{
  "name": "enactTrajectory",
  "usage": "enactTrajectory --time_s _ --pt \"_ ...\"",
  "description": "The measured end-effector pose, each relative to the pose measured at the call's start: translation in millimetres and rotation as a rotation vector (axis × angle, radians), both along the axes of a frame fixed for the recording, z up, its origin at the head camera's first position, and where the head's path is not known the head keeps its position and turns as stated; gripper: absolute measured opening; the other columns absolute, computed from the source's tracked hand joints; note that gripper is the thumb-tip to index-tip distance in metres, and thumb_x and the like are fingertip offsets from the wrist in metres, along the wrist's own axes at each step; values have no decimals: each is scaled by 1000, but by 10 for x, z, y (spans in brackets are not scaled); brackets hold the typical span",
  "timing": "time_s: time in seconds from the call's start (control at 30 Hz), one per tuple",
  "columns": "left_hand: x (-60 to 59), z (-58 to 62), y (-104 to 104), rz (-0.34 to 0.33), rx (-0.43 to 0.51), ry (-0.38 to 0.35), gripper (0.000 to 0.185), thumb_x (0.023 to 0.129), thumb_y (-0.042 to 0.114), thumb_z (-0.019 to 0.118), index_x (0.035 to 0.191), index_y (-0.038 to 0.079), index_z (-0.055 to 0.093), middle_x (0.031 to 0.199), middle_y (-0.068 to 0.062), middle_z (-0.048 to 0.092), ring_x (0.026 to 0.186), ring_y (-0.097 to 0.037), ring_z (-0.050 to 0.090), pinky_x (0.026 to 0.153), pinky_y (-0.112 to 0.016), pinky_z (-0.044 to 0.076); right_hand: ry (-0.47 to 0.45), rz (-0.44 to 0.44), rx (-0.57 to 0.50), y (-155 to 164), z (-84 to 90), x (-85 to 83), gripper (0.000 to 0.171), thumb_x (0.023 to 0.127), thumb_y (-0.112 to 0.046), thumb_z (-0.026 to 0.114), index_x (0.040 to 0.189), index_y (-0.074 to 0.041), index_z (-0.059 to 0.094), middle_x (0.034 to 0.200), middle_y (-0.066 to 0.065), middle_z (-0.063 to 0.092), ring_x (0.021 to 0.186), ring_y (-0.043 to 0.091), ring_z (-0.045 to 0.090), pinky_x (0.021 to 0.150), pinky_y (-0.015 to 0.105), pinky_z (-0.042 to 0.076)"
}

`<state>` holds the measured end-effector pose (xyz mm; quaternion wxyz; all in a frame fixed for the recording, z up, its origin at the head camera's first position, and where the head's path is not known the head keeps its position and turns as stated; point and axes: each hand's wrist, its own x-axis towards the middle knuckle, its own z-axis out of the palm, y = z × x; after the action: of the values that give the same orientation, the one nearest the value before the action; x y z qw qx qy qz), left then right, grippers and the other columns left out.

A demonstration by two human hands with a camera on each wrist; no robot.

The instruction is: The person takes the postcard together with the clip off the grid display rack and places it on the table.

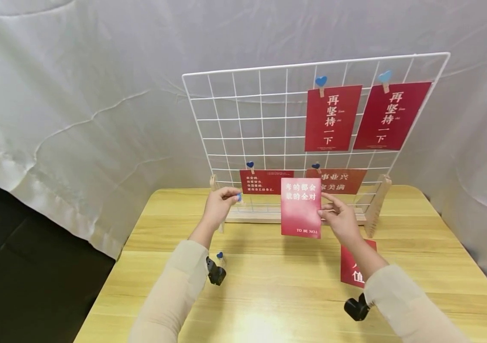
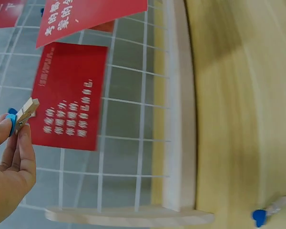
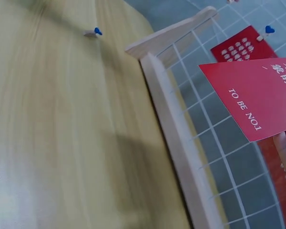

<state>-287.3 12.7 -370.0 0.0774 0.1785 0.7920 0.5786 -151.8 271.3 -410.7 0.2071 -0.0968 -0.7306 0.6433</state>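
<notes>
In the head view my left hand [image 1: 218,207] pinches a small wooden clothespin [image 2: 26,113] with a blue heart on it, in front of the lower left of the white wire grid [image 1: 252,119]. My right hand [image 1: 341,220] holds a pink-red card [image 1: 301,209] by its right edge, upright before the grid. Behind that card, two red cards hang low on the grid: one with several lines of white text [image 1: 260,183] and an orange-red one [image 1: 346,182], partly hidden. Each hangs from a dark blue heart clothespin.
Two tall red cards [image 1: 333,126] hang at the grid's upper right from blue heart clothespins. Wooden feet [image 1: 377,205] hold the grid on the wooden table [image 1: 269,286]. One more clothespin [image 1: 220,257] lies near my left wrist; a red card [image 1: 350,267] lies under my right forearm.
</notes>
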Motion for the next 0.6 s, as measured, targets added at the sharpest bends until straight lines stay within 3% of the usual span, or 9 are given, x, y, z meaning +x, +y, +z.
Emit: enactTrajectory --time_s 0.33,0.6 --pt "99 -324 -211 2 -56 -54 17 83 5 55 98 3 62 92 -6 57 84 -19 52 73 -30 44 -51 -8 -25 57 -282 98 47 80 11 51 125 6 38 79 1 55 67 4 56 61 27 51" --pt "182 -519 -399 19 -56 -103 14 83 5 54 95 4 62 91 -6 56 84 -19 50 77 -36 43 -166 -48 -38 95 -491 169 48 80 9 52 126 2 39 77 -5 55 66 3 56 59 26 50"
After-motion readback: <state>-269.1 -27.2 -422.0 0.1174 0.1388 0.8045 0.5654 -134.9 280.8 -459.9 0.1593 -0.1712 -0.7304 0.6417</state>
